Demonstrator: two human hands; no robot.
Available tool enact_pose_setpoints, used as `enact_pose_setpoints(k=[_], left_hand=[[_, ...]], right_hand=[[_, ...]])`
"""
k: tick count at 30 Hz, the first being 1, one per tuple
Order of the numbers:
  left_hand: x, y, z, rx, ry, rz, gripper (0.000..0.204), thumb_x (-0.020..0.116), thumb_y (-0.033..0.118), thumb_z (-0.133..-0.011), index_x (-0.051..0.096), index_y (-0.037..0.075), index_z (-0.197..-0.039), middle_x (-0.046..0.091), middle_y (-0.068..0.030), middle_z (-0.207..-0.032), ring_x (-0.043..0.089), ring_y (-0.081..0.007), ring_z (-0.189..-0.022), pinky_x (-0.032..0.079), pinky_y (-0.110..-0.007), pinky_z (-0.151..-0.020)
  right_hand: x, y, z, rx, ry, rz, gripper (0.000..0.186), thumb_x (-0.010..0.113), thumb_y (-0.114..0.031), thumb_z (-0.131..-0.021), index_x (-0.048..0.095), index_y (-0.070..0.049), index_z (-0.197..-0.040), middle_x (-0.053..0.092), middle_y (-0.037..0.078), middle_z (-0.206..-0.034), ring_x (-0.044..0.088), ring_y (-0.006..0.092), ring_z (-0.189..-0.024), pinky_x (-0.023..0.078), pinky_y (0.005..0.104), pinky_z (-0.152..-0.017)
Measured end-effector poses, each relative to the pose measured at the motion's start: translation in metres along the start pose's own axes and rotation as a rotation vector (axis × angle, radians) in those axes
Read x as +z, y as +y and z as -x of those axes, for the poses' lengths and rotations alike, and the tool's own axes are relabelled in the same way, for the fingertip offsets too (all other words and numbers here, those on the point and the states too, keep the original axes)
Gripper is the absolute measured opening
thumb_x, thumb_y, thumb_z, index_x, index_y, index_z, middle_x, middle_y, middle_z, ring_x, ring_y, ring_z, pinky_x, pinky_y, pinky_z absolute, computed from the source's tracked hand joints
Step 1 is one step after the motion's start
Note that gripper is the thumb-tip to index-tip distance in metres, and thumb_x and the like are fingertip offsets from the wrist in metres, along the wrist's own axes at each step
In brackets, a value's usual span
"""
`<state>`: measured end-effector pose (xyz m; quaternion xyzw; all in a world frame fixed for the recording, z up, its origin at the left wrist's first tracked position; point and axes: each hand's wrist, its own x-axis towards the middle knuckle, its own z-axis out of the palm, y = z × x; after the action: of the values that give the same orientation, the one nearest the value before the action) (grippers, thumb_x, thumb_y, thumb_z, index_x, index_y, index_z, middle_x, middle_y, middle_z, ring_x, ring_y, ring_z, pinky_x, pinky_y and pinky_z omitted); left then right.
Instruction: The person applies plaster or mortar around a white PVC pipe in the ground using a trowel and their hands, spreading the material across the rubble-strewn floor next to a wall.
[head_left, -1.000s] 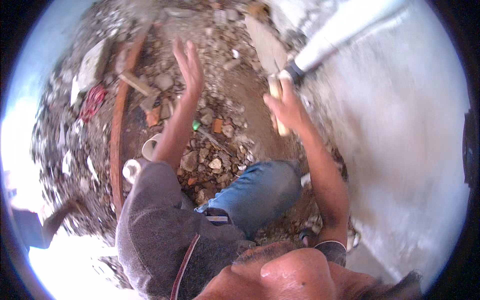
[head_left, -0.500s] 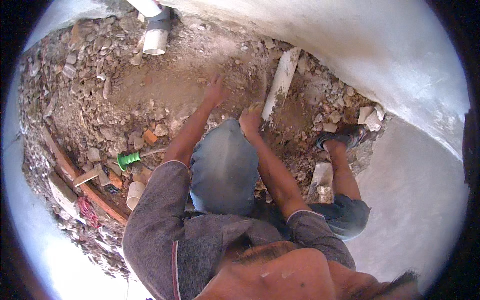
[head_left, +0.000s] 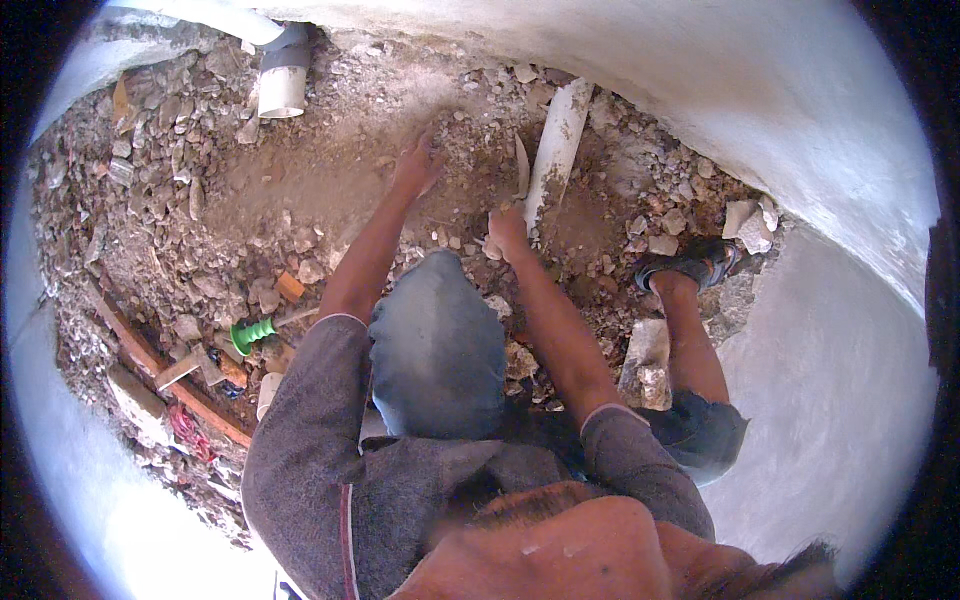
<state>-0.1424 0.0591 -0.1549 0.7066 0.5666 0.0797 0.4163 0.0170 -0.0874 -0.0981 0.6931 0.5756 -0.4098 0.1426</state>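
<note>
My left hand point(head_left: 418, 170) reaches down to the loose brown soil, its fingers somewhat blurred but looking apart, with nothing visible in them. To its right, my right hand point(head_left: 508, 232) is closed in a fist beside the lower end of a dirt-smeared white pipe point(head_left: 558, 145). A thin, pale curved blade point(head_left: 521, 166) rises just beyond that fist, next to the pipe. It appears to belong to a tool in my grip; the handle is hidden by my fingers. My bent knee point(head_left: 438, 340) in blue cloth lies between my forearms.
A second white pipe with a grey collar point(head_left: 283, 85) comes down at the far left. Rubble covers the ground. On the left lie a tool with a green grip point(head_left: 253, 336), a wooden-handled tool point(head_left: 182, 368), a reddish-brown beam point(head_left: 205, 402) and red cord point(head_left: 190, 432). A pale wall point(head_left: 760, 90) curves behind.
My left hand has shifted slightly left and nearer the soil's far side. My right fist sits a little lower, and the curved blade shows more plainly. The view has tilted slightly.
</note>
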Motion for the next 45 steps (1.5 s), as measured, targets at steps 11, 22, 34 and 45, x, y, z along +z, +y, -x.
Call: enact_pose_setpoints(k=[11, 22, 34, 45], left_hand=[[0.035, -0.027, -0.053, 0.171, 0.101, -0.33, 0.055, 0.039, 0.045, -0.089, 0.033, 0.018, -0.137, 0.025, -0.0106, -0.145, 0.03, -0.0314, -0.13, 0.022, -0.046, -0.108], [0.004, -0.041, -0.021, 0.209, 0.136, -0.365, 0.053, 0.042, 0.046, -0.088, 0.043, 0.015, -0.131, 0.036, -0.0128, -0.139, 0.027, -0.0305, -0.132, 0.016, -0.05, -0.108], [0.07, 0.024, 0.038, -0.091, 0.04, -0.054, 0.06, 0.044, 0.05, -0.086, 0.044, 0.009, -0.13, 0.036, -0.015, -0.137, 0.029, -0.0352, -0.128, 0.022, -0.046, -0.107], [0.059, 0.099, 0.058, -0.21, 0.021, 0.283, 0.047, 0.058, 0.038, -0.08, 0.052, 0.011, -0.119, 0.046, -0.0175, -0.126, 0.038, -0.0345, -0.121, 0.033, -0.045, -0.1]], right_hand=[[-0.003, 0.006, -0.031, -0.019, 0.25, -0.411, 0.047, 0.057, -0.015, -0.077, 0.043, 0.007, -0.116, 0.046, 0.034, -0.11, 0.055, 0.0463, -0.091, 0.043, 0.0508, -0.083], [-0.022, 0.019, 0.004, 0.193, -0.045, -0.472, 0.059, 0.053, -0.021, -0.08, 0.026, 0.001, -0.127, 0.057, 0.033, -0.097, 0.059, 0.0443, -0.087, 0.049, 0.0497, -0.071], [-0.031, 0.014, 0.033, 0.286, -0.386, -0.859, 0.055, 0.06, -0.015, -0.078, 0.035, -0.001, -0.124, 0.058, 0.014, -0.087, 0.059, 0.0234, -0.075, 0.049, 0.0371, -0.068], [-0.026, 0.038, 0.068, 0.182, -0.316, -1.036, 0.027, 0.054, -0.018, -0.082, 0.047, -0.005, -0.105, 0.053, 0.005, -0.075, 0.051, 0.0158, -0.059, 0.044, 0.0302, -0.052]])
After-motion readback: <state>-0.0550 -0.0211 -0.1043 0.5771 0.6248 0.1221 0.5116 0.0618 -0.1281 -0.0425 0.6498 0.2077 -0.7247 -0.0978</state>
